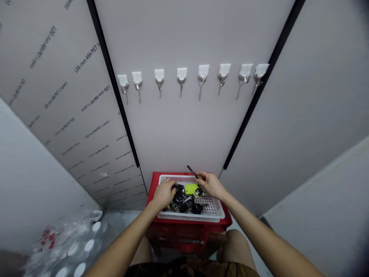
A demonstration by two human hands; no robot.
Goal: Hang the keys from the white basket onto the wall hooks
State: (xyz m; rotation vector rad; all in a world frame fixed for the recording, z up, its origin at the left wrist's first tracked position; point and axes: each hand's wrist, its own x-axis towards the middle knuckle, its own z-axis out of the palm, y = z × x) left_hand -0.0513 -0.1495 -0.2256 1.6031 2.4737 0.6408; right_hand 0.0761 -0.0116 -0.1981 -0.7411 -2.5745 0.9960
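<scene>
At my far left, capped bottles point(89, 245) stand together on the floor; the clear plastic wrap point(62, 240) around them probably serves to keep them as one pack. Behind them goes up a wall panel with printed film point(69, 104), which I think protects its surface. Next begins a row of eight white hooks point(182, 74), fixed on the plain panel above my hands, side by side, so each one can be reached separately.

Below this row, my left hand point(165, 193) is at the left part of the basket, its fingers bent against the black keys point(180, 194); I cannot tell if they grip one or only touch. The keys lie in a loose heap inside the white plastic basket point(188, 217), whose low walls seem to keep them from sliding off the red stand point(155, 181). To the right within the heap is a yellow-green tag point(190, 188).

My right hand point(210, 185), over the basket's right half, pinches a thin black strip point(192, 171) between thumb and fingers. Its free end points up toward the left, perhaps because I hold it only by the lower end.
</scene>
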